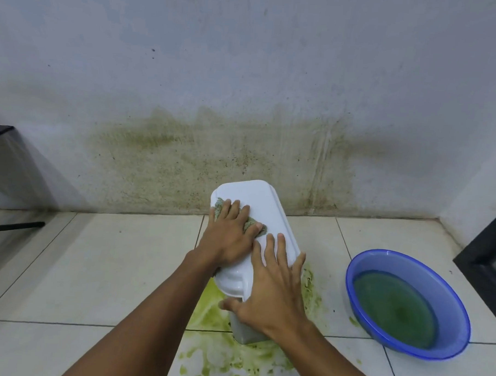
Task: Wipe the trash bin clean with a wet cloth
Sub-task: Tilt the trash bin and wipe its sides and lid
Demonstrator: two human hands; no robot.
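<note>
Trash bin (pixel 257 199): white, with its lid closed, standing on the tiled floor (pixel 109 267) close to the foot of the wall (pixel 246 74); all places below are given relative to it.
Cloth (pixel 218 208): grey-green and damp-looking, lying flat on the bin's lid toward its left edge, mostly covered by a hand.
Left hand (pixel 230 235): laid palm-down on the cloth, fingers straight and slightly spread, pressing it against the lid; it grips nothing.
Right hand (pixel 273 285): spread wide on the near half of the lid, fingers straight and pointing away from the person, thumb reaching round the bin's near left corner.
Green residue (pixel 215 317): smeared and spattered on the floor tiles around the bin's base, thickest on its near side.
Basin (pixel 408 263): blue, round, on the floor to the right of the bin and apart from it, holding murky green water (pixel 395 308).
Wall stain (pixel 186 145): a broad greenish-brown band on the wall behind the bin.
</note>
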